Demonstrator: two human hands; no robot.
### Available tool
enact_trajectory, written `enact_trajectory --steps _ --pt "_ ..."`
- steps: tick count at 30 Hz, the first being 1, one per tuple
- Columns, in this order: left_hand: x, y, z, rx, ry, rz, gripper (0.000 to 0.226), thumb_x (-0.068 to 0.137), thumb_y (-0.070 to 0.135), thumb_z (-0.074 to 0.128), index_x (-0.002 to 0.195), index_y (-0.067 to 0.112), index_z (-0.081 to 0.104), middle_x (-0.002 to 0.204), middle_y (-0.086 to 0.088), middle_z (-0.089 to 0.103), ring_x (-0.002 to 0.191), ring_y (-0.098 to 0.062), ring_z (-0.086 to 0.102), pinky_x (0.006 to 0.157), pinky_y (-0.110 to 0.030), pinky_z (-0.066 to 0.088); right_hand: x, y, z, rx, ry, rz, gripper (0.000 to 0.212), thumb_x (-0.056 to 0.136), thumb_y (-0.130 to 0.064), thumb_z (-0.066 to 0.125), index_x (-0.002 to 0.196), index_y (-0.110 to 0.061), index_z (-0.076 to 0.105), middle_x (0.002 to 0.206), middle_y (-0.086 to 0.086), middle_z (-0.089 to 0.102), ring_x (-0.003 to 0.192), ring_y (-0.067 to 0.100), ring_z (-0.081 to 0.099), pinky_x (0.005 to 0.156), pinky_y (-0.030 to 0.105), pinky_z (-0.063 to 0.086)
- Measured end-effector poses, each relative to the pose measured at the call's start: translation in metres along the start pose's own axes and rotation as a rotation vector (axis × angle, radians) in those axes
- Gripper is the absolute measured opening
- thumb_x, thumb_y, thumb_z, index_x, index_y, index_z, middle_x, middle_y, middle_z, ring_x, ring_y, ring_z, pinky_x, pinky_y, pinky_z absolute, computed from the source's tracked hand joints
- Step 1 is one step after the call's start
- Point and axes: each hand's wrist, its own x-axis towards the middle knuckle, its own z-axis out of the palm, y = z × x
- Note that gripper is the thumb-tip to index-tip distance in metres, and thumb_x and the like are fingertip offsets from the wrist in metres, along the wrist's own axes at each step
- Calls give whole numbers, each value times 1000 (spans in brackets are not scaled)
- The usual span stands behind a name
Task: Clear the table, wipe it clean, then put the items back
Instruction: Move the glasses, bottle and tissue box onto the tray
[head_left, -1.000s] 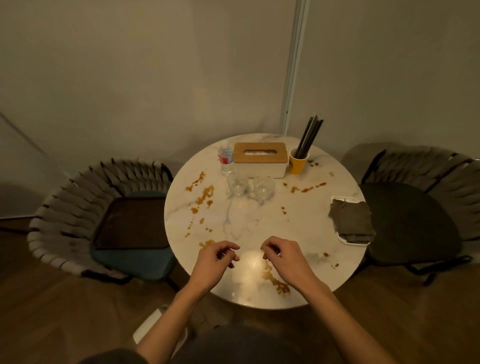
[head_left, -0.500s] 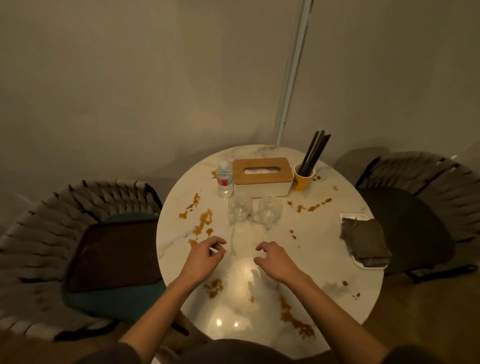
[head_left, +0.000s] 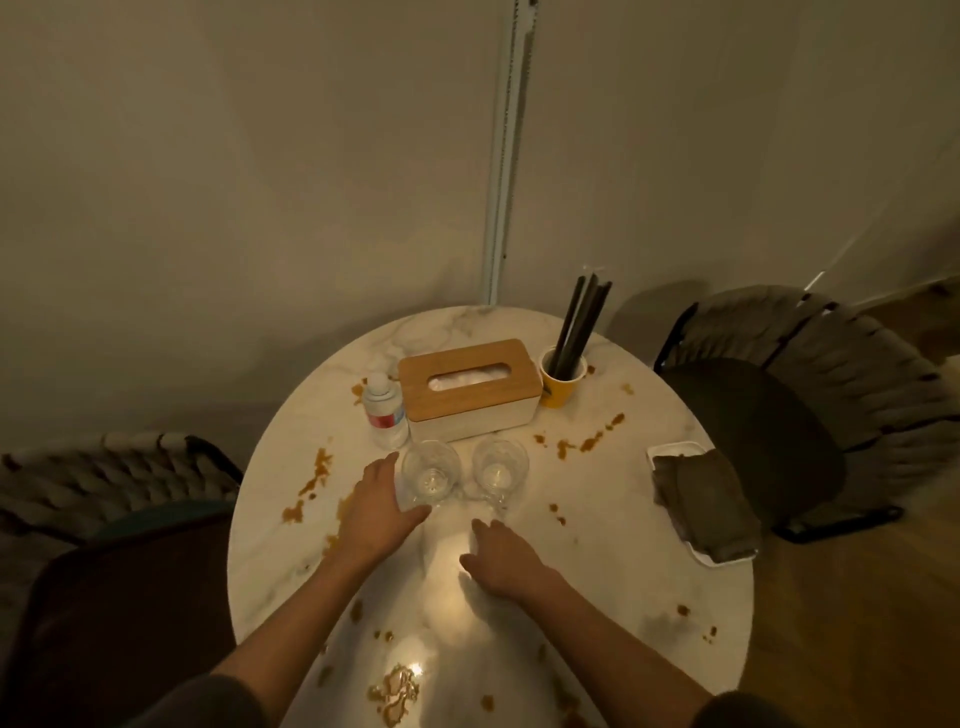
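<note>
**Clearing begins with the two glasses**

Marble-patterned and round, the table stands in a dim corner between two woven chairs, its top spattered with brown stains. All of the task's things are on it. A water bottle, a wooden-lidded tissue box and a yellow cup of dark sticks sit in a row at the far side. Two clear glasses stand just in front of that row, and a grey cloth lies on a white tray at the right edge.

The step in hand appears to be the first one, clearing. The left hand cups the left glass, with the thumb at its near side and the fingers along its left. Whether it is already squeezing cannot be told. The right hand hovers apart from it, fingers loosely extended and holding nothing, just short of the right glass.

The next move probably calls for a firm hold on each glass. They would then be lifted straight up, clear of the bottle and box just behind, and carried off the table. The dark tray on the left chair looks a likely place for them.

As for writing, the bottle's label shows red and pale bands, but no words can be read. A dark mark on the yellow cup is also too small to make out.
</note>
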Motion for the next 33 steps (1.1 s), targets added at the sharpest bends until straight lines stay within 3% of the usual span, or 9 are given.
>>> enact_trajectory --steps 5,8,13,20,21,23,25,29,33 --pt "19 7 17 9 -33 -47 102 62 35 84 146 16 28 143 -8 39 129 -27 43 103 -36 39 18 -1 29 -114 -53 37 75 100 -40 40 156 -11 -1 161 24 -1 147 40 13 117 44 21" --pt "26 10 30 45 -61 -93 111 62 37 85 150 16 20 148 -7 35 133 -26 40 106 -39 39 23 -3 33 -124 -41 46 78 98 -42 42 156 -12 -1 159 29 1 147 44 9 117 46 19" --pt "34 10 42 -95 36 -148 93 65 33 81 142 21 31 140 -4 45 125 -24 51 98 -37 44 37 -9 37 -146 -52 41 84 95 -43 46 154 -10 -4 156 29 19 145 48 6 117 51 17" --pt "20 -6 38 -212 91 -129 83 60 33 83 129 15 41 119 0 58 106 -21 60 84 -32 51 26 -20 35 -291 -104 89 88 92 -41 52 155 -13 -2 154 39 -1 141 54 12 114 53 20" --pt "14 -13 34 -232 101 -129 85 60 33 84 131 14 40 120 0 57 107 -19 59 83 -28 48 24 -23 33 -326 -119 91 86 92 -42 52 155 -12 0 154 38 2 141 53 17 114 54 21" --pt "0 -31 21 -279 130 -148 89 60 31 86 134 14 39 124 0 55 110 -17 55 82 -21 41 19 -35 33 -405 -90 34 73 91 -40 51 149 -9 19 149 31 26 134 45 35 108 51 29" --pt "-16 -58 7 -311 167 -181 89 59 36 86 133 19 40 126 1 55 111 -17 56 84 -21 42 15 -58 36 -431 3 -108 50 88 -34 50 132 -12 40 132 16 48 119 35 49 99 45 37" --pt "-48 -123 -32 -369 250 -247 85 59 38 86 129 26 39 122 6 55 105 -10 54 88 -26 47 19 -133 54 -389 77 -370 42 91 -34 49 129 -16 46 127 10 50 115 30 50 97 42 41" --pt "-70 -197 -79 -358 340 -343 86 59 38 87 129 27 39 122 7 54 110 -10 53 90 -25 45 43 -213 86 -412 99 -495 41 92 -34 50 129 -16 46 132 11 47 117 29 49 97 42 42"
